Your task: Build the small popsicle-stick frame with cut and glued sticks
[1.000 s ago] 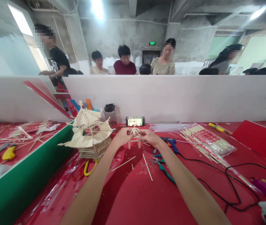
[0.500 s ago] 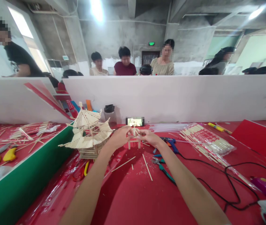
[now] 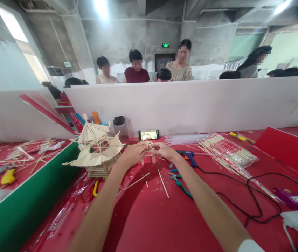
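Both my hands meet at a small wooden stick frame (image 3: 153, 159) that stands on legs on the red table. From its left side my left hand (image 3: 135, 153) grips the upper part with bent fingers. Opposite it, my right hand (image 3: 164, 151) pinches the same upper part. My fingers hide much of the joint between them. A phone (image 3: 149, 134) leans upright just behind. To the left stands a larger stick pavilion model (image 3: 98, 152) with two tiers of roof. Loose sticks (image 3: 163, 183) and small chips lie in front of the frame.
Green-handled pliers (image 3: 181, 187) and a blue glue gun (image 3: 189, 157) lie to the right, with a black cable trailing off. Bagged sticks (image 3: 230, 152) are farther right. A green divider (image 3: 33, 192) runs along the left; a white partition (image 3: 191, 105) closes the back. A bottle (image 3: 119, 126) stands behind the pavilion.
The whole view has shifted slightly, with things sitting a little farther left. Both hands stay on the small stick frame. The person at the far left has gone out of view.
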Demonstrator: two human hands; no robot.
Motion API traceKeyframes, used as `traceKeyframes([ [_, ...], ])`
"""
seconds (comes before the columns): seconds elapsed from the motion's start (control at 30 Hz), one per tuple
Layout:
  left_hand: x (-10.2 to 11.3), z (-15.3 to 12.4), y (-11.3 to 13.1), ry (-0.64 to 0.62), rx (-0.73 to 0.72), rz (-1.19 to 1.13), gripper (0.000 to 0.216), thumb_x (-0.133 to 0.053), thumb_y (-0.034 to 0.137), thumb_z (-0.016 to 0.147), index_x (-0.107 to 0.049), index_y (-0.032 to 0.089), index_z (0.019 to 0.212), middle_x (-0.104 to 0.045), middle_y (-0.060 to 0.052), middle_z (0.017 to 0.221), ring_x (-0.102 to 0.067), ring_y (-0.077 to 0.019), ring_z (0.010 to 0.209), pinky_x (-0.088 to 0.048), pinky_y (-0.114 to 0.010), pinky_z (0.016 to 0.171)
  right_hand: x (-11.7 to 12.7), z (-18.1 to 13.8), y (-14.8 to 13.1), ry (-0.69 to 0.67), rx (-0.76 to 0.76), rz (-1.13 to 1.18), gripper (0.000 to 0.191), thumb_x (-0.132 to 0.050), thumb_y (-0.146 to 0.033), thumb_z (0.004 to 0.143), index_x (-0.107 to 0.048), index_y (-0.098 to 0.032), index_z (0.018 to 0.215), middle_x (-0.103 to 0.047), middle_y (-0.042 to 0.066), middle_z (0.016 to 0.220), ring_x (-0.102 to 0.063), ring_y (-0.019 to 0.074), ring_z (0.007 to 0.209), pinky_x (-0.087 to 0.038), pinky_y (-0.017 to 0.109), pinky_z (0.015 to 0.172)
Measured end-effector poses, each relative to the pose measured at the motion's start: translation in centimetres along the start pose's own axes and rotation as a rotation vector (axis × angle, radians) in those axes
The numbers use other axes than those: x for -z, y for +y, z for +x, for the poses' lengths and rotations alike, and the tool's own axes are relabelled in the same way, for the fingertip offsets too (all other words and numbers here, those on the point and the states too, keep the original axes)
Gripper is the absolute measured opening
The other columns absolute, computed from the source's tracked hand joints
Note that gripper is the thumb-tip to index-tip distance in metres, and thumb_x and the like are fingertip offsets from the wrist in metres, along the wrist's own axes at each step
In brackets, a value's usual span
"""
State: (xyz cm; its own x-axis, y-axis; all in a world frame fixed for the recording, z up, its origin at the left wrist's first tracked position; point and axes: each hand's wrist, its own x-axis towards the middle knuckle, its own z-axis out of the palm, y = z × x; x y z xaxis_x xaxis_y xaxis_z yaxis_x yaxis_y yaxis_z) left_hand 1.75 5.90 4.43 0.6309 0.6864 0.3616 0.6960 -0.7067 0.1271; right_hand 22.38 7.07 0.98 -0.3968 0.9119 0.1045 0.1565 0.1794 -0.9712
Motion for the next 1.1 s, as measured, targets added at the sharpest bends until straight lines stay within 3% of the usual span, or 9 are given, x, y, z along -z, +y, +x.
traceKeyframes([
  [0.2, 0.3, -0.2, 0.6, -0.082, 0.002, 0.153, 0.028, -0.035, 0.033, 0.098, -0.057, 0.019, 0.107, -0.056, -0.009, 0.108, -0.062, -0.0200, 0.085, -0.042, -0.027, 0.068, 0.0, 0.0, -0.3, 0.013, 0.023, -0.037, 0.029, -0.069, -0.034, 0.071, -0.070, -0.015, 0.092, -0.054, -0.002, 0.073, -0.039, 0.0102, 0.064, -0.029, 0.022, 0.058],
  [0.43, 0.1, -0.3, 1.2, -0.140, -0.020, 0.331, 0.027, -0.030, 0.017, 0.097, -0.051, 0.016, 0.114, -0.054, -0.014, 0.112, -0.062, -0.0250, 0.094, -0.046, -0.031, 0.071, -0.3, -0.3, -1.0, 0.023, 0.003, -0.032, 0.030, -0.068, -0.032, 0.071, -0.070, -0.015, 0.095, -0.057, -0.001, 0.074, -0.041, 0.0106, 0.065, -0.031, 0.023, 0.060],
  [0.6, -0.7, -0.8, 1.9, -0.108, 0.011, 0.418, 0.033, -0.029, 0.010, 0.094, -0.045, 0.014, 0.122, -0.054, -0.016, 0.116, -0.060, -0.0250, 0.099, -0.047, -0.030, 0.068, -0.4, 0.2, -0.5, 0.050, 0.037, -0.058, 0.027, -0.067, -0.031, 0.070, -0.071, -0.014, 0.090, -0.056, -0.002, 0.069, -0.042, 0.0109, 0.064, -0.033, 0.024, 0.063],
  [0.8, -1.6, -3.7, 1.7, -0.069, 0.007, 0.126, 0.024, -0.034, 0.007, 0.089, -0.050, 0.018, 0.103, -0.059, -0.010, 0.102, -0.060, -0.0205, 0.092, -0.044, -0.029, 0.077, -0.5, 0.3, 0.1, 0.081, 0.102, -0.070, 0.029, -0.065, -0.032, 0.072, -0.069, -0.014, 0.096, -0.061, -0.001, 0.073, -0.048, 0.0121, 0.066, -0.037, 0.023, 0.065],
  [0.97, -3.2, -6.1, 1.0, -0.026, 0.147, -0.178, 0.010, -0.042, 0.014, 0.089, -0.049, 0.021, 0.093, -0.062, -0.004, 0.086, -0.059, -0.0166, 0.076, -0.040, -0.025, 0.069, 1.2, -0.5, -0.5, 0.189, 0.115, -0.198, 0.037, -0.065, -0.029, 0.075, -0.061, -0.018, 0.110, -0.057, -0.004, 0.072, -0.049, 0.0107, 0.060, -0.039, 0.022, 0.060],
  [1.1, -3.4, -7.1, 1.0, 0.042, 0.234, -0.263, 0.004, -0.048, 0.019, 0.087, -0.048, 0.021, 0.090, -0.062, -0.001, 0.081, -0.059, -0.0161, 0.074, -0.037, -0.025, 0.066, 1.9, -3.4, -2.3, 0.200, 0.089, -0.522, 0.019, -0.064, -0.029, 0.078, -0.064, -0.017, 0.092, -0.065, 0.002, 0.080, -0.059, 0.0150, 0.072, -0.042, 0.023, 0.065],
])
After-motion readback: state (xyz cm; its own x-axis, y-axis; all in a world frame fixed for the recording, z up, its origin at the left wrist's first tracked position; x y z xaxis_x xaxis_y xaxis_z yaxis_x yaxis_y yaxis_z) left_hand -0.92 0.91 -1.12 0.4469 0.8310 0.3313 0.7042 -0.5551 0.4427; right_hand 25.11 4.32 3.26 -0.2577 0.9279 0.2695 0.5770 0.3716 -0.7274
